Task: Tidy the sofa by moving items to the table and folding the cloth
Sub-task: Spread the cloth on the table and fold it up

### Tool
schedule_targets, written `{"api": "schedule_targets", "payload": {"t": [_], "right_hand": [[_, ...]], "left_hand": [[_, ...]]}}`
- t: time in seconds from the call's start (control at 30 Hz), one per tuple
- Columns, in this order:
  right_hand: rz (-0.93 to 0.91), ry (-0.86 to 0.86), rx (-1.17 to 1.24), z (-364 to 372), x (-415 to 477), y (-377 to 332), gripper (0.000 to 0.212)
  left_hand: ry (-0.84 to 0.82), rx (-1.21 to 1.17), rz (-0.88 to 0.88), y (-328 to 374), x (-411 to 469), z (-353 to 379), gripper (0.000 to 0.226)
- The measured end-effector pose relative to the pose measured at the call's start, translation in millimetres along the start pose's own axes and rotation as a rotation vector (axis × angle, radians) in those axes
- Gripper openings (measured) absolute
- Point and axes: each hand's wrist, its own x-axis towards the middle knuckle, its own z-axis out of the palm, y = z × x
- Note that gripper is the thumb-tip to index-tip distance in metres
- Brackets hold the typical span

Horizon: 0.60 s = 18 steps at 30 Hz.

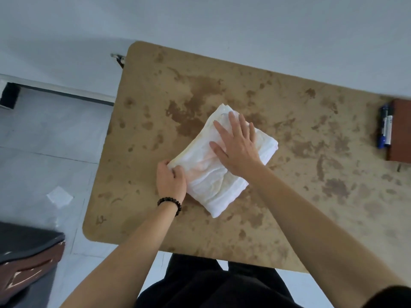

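- While a person stands at its near edge, a tan surface [289,196] mottled with brown stains fills most of the view, its rounded corners towards the left.
- Pale grey floor [44,141] shows to the left of it, and a pale wall runs behind.
- At the lower left corner sits part of a dark cushioned seat [26,252] with a reddish-brown edge, well apart from the surface.
- A white cloth [213,185], the task's thing, lies folded into a thick rectangle near the middle of the surface, set at a slant, with faint yellow and pink tints in its creases.
- The right hand [235,145] lies flat on top of the cloth's far half, fingers straight and spread, pressing down.
- The left hand [170,181] is at the cloth's left corner, with its fingers curled and pinching the folded edge.
- A reddish-brown flat object [401,132] lies at the right edge of the surface, cut off by the frame.
- Blue-capped marker pens [384,127] lie just beside its left side.
- A small white paper scrap [59,196] rests on the floor.
- A dark beaded bracelet [170,204] circles the left wrist.
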Motion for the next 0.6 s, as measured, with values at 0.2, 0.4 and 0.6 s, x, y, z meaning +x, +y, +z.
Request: {"api": "schedule_targets", "payload": {"t": [0.2,0.4,0.6], "right_hand": [[0.151,-0.204,-0.207,20,53,8,0.084],[0.158,-0.053,0.079,-3,37,21,0.082],[0.674,0.261,0.513,-14,-36,29,0.087]], "left_hand": [[0.003,0.170,0.102,-9,13,-2,0.022],[0.035,0.294,0.060,5,16,-8,0.032],[0.030,0.421,0.309,57,31,7,0.044]]}}
